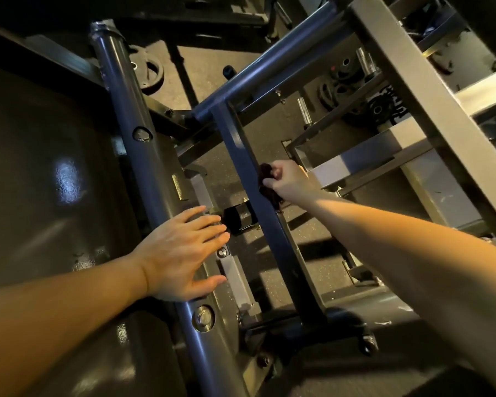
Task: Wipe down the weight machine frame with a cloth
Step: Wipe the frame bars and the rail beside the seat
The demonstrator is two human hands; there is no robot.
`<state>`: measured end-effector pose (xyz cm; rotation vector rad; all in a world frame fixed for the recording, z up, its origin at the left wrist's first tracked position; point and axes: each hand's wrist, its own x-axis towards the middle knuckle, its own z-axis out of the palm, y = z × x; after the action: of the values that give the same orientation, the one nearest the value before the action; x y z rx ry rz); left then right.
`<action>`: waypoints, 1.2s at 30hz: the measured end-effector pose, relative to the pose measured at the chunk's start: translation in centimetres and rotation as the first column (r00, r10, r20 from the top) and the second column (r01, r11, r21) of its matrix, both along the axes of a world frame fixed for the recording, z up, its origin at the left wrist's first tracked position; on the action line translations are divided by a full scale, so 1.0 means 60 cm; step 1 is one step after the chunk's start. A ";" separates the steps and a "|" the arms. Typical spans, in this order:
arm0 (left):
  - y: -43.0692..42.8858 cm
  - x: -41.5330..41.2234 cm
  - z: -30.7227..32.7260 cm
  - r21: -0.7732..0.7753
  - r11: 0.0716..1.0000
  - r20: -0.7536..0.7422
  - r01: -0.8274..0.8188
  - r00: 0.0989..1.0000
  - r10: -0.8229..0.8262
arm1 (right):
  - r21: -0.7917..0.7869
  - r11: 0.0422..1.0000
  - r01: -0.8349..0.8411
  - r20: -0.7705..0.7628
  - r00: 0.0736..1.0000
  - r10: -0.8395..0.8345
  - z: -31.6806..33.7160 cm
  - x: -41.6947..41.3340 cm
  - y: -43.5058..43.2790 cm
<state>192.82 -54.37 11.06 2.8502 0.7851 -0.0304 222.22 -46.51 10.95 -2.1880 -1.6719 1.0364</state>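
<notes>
The weight machine frame is dark blue-grey metal, seen from above. One square bar point(269, 233) runs from upper middle down to a base foot. My right hand point(287, 181) grips a dark cloth point(268, 184) bunched against this bar's right side, about halfway along it. A thicker frame post point(132, 110) with bolts runs down the left of centre. My left hand point(181, 253) lies flat on that post, fingers straight and spread, holding nothing.
A large dark padded seat point(46, 181) fills the left. A round crossbar point(269, 67) slants to the upper right. Weight plates point(344, 90) and chrome pegs hang on a rack at upper right. Light grey beams point(413, 81) cross the right. Speckled rubber floor point(269, 282) lies below.
</notes>
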 end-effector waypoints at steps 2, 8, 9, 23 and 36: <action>-0.001 0.000 -0.001 -0.006 1.000 -0.006 0.000 1.000 0.000 | -0.080 0.997 -0.021 0.086 0.996 0.028 0.001 0.016 -0.024; -0.004 0.000 0.004 -0.005 1.000 -0.017 0.003 1.000 -0.004 | -0.563 0.826 -0.026 0.299 0.926 0.233 0.025 0.046 -0.109; -0.005 0.000 0.006 -0.012 1.000 -0.025 0.004 1.000 -0.004 | -0.612 0.791 -0.003 0.304 0.922 0.238 0.031 0.047 -0.123; 0.000 0.001 0.005 -0.025 1.000 -0.012 0.015 1.000 -0.015 | -0.084 0.987 -0.134 0.195 0.970 0.148 0.013 0.022 -0.070; 0.029 0.030 0.098 -0.352 0.920 -0.159 -0.171 0.980 0.121 | -0.184 0.949 -0.255 0.026 0.964 0.264 0.266 -0.026 -0.112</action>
<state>194.60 -52.61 16.95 2.4509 0.9100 -0.3178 220.66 -53.20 26.91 -2.1556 -2.0047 1.2512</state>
